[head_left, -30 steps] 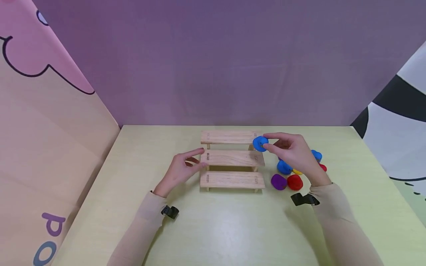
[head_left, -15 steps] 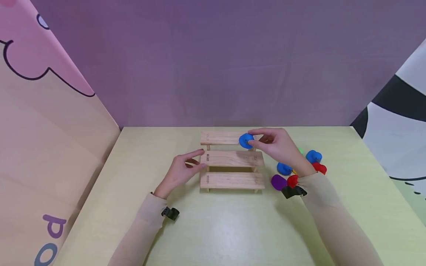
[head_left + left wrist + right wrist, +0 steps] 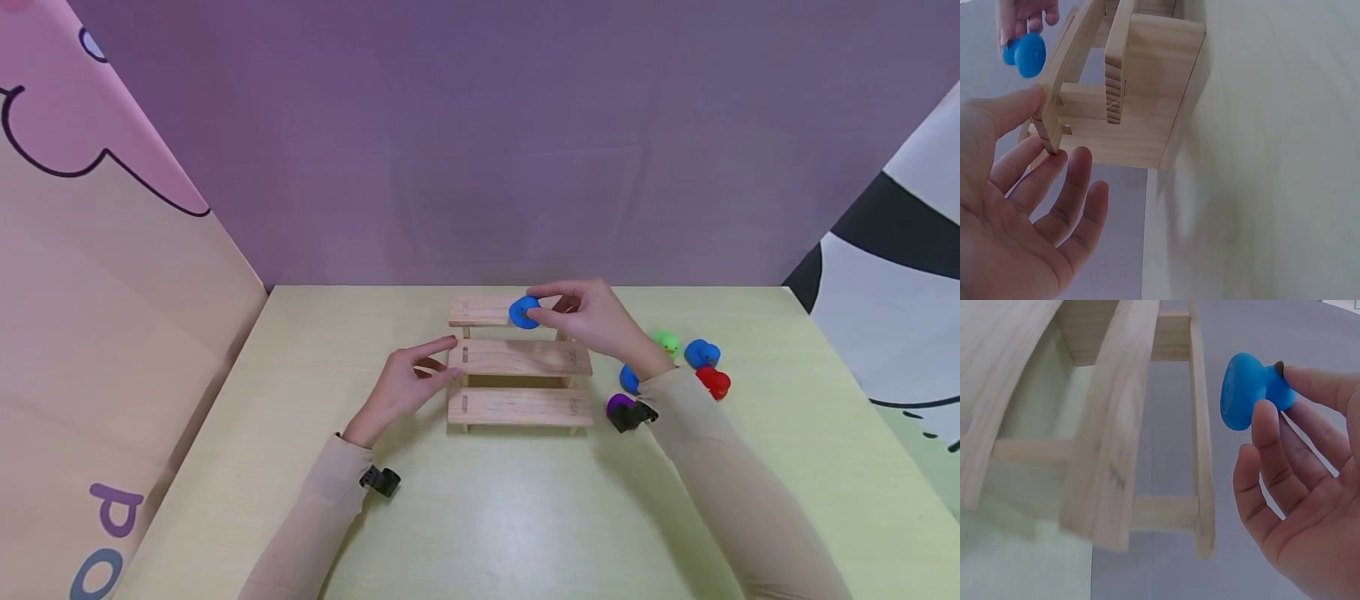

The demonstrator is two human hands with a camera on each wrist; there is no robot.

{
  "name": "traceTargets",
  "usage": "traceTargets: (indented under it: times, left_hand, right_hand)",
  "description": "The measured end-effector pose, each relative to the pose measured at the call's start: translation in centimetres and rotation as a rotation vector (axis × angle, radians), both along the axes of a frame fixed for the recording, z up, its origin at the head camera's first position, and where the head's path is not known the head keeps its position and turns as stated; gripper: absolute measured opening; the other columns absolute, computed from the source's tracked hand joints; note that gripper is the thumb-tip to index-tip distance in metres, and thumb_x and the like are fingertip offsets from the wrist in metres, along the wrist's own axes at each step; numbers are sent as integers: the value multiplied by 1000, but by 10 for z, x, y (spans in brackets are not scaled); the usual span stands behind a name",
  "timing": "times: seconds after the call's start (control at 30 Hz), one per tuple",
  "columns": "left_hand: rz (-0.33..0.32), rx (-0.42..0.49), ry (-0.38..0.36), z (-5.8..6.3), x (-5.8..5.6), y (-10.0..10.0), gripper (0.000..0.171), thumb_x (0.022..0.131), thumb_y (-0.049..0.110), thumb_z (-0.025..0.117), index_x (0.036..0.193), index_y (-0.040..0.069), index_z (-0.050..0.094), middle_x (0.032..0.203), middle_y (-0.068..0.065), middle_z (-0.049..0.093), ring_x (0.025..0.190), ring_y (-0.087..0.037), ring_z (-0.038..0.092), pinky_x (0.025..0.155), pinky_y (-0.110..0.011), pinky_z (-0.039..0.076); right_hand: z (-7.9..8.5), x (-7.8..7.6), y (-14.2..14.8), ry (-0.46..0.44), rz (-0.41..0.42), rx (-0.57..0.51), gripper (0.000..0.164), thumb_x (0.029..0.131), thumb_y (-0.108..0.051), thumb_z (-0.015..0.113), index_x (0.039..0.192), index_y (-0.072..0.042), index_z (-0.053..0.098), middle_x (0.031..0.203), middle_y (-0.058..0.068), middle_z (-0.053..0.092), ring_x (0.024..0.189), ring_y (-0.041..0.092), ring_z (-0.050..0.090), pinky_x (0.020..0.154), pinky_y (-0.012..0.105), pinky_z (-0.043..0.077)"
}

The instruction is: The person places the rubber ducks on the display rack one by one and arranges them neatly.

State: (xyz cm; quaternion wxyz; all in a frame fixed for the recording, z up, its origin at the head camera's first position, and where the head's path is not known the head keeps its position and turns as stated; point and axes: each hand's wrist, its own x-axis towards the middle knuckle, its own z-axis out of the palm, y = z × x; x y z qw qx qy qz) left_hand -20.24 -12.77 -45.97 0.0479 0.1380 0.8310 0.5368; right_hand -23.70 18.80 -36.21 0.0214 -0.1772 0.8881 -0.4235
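Observation:
A three-step wooden stand (image 3: 525, 358) stands on the table. My left hand (image 3: 405, 385) pinches the left end of its middle step, the thumb on one face and fingertips at the other in the left wrist view. My right hand (image 3: 588, 317) holds a blue rubber duck (image 3: 522, 312) between thumb and fingers, overlapping the top step in the head view. The right wrist view shows this duck (image 3: 1242, 392) apart from the boards, its round flat base turned toward the stand. The duck's head is partly hidden by the fingers.
Right of the stand lie more rubber ducks: a green one (image 3: 666, 342), a blue one (image 3: 702, 354), a red one (image 3: 714, 383), another blue one (image 3: 628, 380) and a purple one (image 3: 618, 405). The right forearm partly covers this group. A purple backdrop (image 3: 480, 142) rises behind the table.
My right hand has carried the blue duck leftward along the top step, from its right end toward its middle. The left hand stays at the middle step. The green duck has come into view.

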Motion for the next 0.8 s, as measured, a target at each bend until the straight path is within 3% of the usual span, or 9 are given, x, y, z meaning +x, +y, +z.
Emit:
traceTargets:
  times: [0.27, 0.63, 0.8]
  left_hand:
    - [5, 1, 7, 0, 1, -1, 51, 97, 28, 80, 146, 27, 67, 148, 4, 67, 104, -21, 74, 83, -35, 62]
    - [4, -30, 18, 3, 2, 1, 50, 99, 31, 78, 148, 26, 66, 151, 1, 65, 107, -24, 73, 82, -34, 61]
    - [11, 18, 72, 0, 1, 4, 39, 102, 28, 75, 139, 17, 73, 153, 1, 64, 107, -24, 74, 85, -34, 62]
  right_hand:
    - [-1, -9, -24, -31, 14, -62, 39, 97, -34, 79, 133, -18, 77, 120, 7, 78, 94, 34, 72, 67, 31, 51]
    - [-10, -18, -46, 39, 24, -51, 35, 99, -28, 78, 132, -16, 77, 101, 8, 81, 82, 26, 70, 61, 30, 48]
    - [-15, -21, -54, 22, 10, -57, 35, 99, -26, 78, 133, -16, 77, 98, 12, 82, 78, 23, 71, 61, 28, 48]
